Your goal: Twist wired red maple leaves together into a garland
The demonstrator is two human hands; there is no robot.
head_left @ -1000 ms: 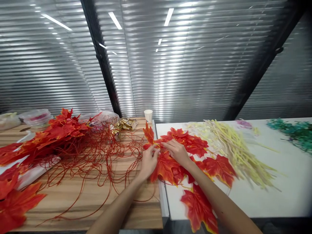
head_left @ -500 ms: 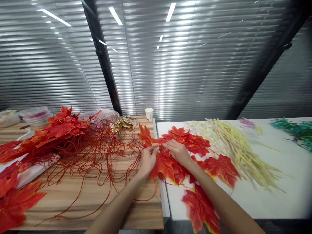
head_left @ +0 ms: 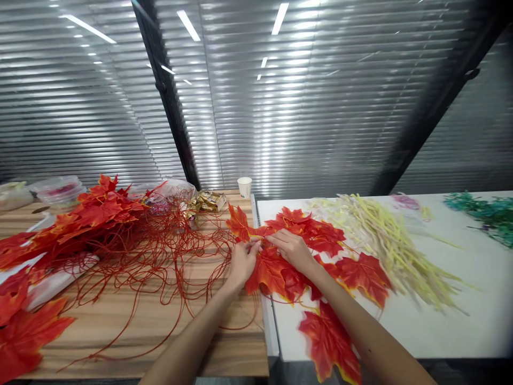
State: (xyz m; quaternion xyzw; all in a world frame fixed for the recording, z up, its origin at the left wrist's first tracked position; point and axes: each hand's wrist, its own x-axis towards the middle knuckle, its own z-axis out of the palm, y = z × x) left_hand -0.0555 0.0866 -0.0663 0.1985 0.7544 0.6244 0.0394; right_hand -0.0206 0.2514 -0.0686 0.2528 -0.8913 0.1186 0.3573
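Red artificial maple leaves [head_left: 269, 271] with yellow edges lie around both hands, over the seam of two tables. My left hand [head_left: 243, 263] has its fingers pinched at the base of an upper-left maple leaf [head_left: 239, 223]. Close beside it, my right hand [head_left: 294, 249] is closed at the same spot, fingertips pressed on the leaf's stem end. The exact bit between the fingertips is too small to make out. More joined leaves [head_left: 364, 278] spread to the right, and one leaf [head_left: 331, 342] hangs over the front edge below my right forearm.
Tangled red cords [head_left: 172, 251] cover the wooden table [head_left: 236, 358], with a pile of red leaves [head_left: 104, 208] at left. A paper cup [head_left: 245, 187] and gold wrappers [head_left: 210, 201] stand behind. Pale yellow strips [head_left: 393, 251] and green sprigs [head_left: 484, 214] lie on the white table [head_left: 476, 310].
Hardly anything differs. Both hands stay together at the same leaf stem, with only a very slight shift of the whole view.
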